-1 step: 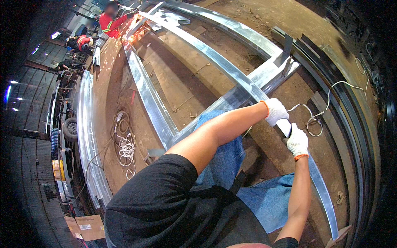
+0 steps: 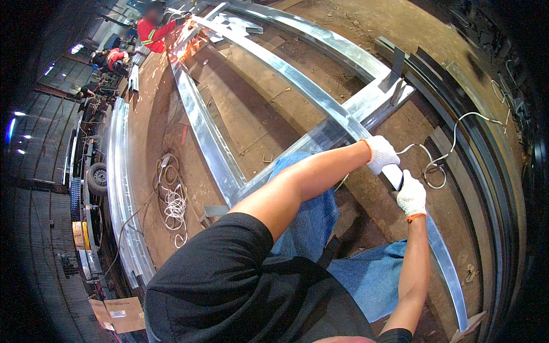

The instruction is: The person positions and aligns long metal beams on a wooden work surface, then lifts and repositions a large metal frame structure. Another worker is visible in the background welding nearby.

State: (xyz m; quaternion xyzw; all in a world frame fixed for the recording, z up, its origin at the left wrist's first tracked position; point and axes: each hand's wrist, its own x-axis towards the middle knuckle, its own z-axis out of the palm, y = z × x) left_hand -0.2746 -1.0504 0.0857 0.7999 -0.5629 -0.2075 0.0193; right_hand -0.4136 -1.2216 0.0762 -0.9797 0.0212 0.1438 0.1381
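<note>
A long, shiny metal bar runs from the far left toward me, lying across the wide metal beam of a frame on the ground. My left hand, in a white knit glove with an orange cuff, is closed round this bar close to its near end. Just nearer to me, my right hand in a matching glove is closed at the bar's end, its fingers curled there. Another bright metal strip lies on the ground below my right hand; my wrist hides where it begins.
A person in red works amid sparks at the far left. Dark steel lengths line the right side. A white cable loops beside my hands; another coil lies left. Stacked metal profiles and a cardboard box stand further left.
</note>
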